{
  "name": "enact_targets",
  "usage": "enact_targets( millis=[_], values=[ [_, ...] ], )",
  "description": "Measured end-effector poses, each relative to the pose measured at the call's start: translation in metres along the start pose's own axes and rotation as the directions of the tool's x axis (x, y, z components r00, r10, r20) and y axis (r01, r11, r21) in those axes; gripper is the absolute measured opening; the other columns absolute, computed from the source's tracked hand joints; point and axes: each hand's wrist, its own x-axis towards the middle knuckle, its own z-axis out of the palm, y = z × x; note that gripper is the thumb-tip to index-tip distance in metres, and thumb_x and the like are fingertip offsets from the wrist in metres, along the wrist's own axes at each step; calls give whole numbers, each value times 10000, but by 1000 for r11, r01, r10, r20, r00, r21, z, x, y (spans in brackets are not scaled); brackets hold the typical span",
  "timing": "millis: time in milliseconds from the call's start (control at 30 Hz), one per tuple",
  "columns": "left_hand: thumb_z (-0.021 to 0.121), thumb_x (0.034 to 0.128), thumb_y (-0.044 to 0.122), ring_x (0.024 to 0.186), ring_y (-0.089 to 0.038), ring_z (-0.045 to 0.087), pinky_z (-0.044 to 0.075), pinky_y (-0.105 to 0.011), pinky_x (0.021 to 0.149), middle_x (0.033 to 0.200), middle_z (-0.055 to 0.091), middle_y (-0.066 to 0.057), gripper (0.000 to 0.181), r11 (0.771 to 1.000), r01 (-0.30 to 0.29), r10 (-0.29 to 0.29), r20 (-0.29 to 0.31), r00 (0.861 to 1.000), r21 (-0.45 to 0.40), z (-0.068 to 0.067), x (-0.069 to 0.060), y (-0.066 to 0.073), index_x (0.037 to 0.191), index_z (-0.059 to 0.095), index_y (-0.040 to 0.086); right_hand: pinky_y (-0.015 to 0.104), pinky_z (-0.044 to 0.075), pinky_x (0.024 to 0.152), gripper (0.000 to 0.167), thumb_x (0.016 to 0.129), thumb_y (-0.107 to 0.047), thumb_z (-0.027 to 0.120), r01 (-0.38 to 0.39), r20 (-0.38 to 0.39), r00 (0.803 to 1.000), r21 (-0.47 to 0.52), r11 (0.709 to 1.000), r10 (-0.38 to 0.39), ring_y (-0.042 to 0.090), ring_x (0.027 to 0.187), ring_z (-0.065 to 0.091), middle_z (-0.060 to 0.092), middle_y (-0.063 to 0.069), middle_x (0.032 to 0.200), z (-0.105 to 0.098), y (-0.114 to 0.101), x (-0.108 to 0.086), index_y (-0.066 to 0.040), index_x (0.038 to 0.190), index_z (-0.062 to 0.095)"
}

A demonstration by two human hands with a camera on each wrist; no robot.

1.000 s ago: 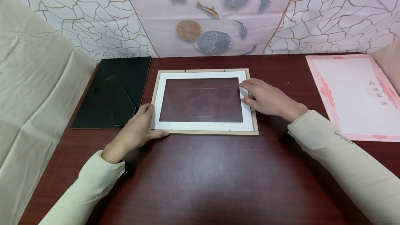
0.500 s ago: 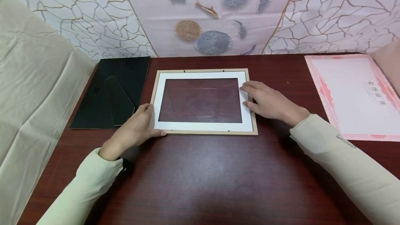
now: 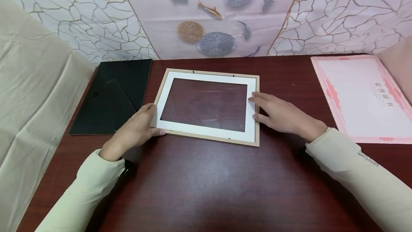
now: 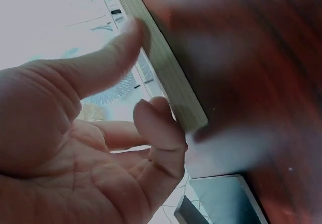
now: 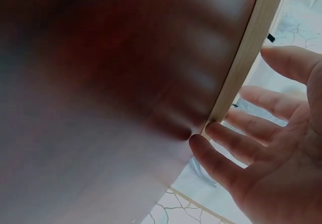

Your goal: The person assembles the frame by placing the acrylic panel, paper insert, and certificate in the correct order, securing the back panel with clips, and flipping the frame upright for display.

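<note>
The left hand grips the wooden picture frame at eight o'clock. Well apart, the right hand touches its three o'clock side with extended fingers.

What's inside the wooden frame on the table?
Inside the wooden frame is a white border. Its window shows dark reddish brown, like the table. Whatever is under the border can't be seen, and the right hand covers a bit of it.

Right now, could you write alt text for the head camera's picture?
A person's left hand and right hand touch opposite ends of a picture frame with a white border, at a dark red table. A black board lies to the left, a pink-edged sheet to the right.
</note>
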Motion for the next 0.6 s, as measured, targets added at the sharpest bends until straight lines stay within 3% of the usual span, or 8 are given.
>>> enact_targets(
  millis=[200,300,367,500,600],
  values=[
    [775,958,191,1442,-450,436,358,-577,1211,1595,357,-323,797,1000,13,-13,2,1000,-11,-2,0,-3,1556,340,-107,632,344,1200,599,1030,-189,659,-6,-32,999,38,999,7,452,1515,379,409,271,1624,-5,-1,-21,16,1553,453],
    [776,960,218,1448,-464,427,356,-593,1207,1605,340,-330,813,999,13,-13,4,1000,-30,-2,-2,-3,1566,334,-97,645,347,1180,614,986,-142,719,7,-147,989,55,998,1,480,1464,428,480,296,1556,-9,14,-41,40,1520,476],
    [777,960,227,1438,-464,435,363,-596,1200,1601,344,-331,810,999,5,-5,0,1000,-36,-2,-3,-3,1565,342,-90,660,358,1147,615,952,-105,753,-16,-231,972,67,998,31,509,1411,461,519,319,1498,-13,29,-57,58,1487,496],
    [778,960,227,1429,-459,444,369,-593,1195,1595,354,-327,796,999,-4,4,-12,1000,-40,-2,-4,-3,1559,358,-86,693,331,1113,629,946,-139,761,-197,-304,924,139,970,231,583,1347,448,510,385,1443,-23,66,-94,89,1460,479],
    [779,958,222,1424,-456,449,370,-590,1195,1589,361,-325,788,999,-8,8,-18,1000,-43,-2,-4,-3,1554,366,-87,725,294,1097,717,982,-284,713,-391,-268,867,154,907,419,644,1361,371,419,440,1484,-34,98,-122,114,1491,404]
  ],
)
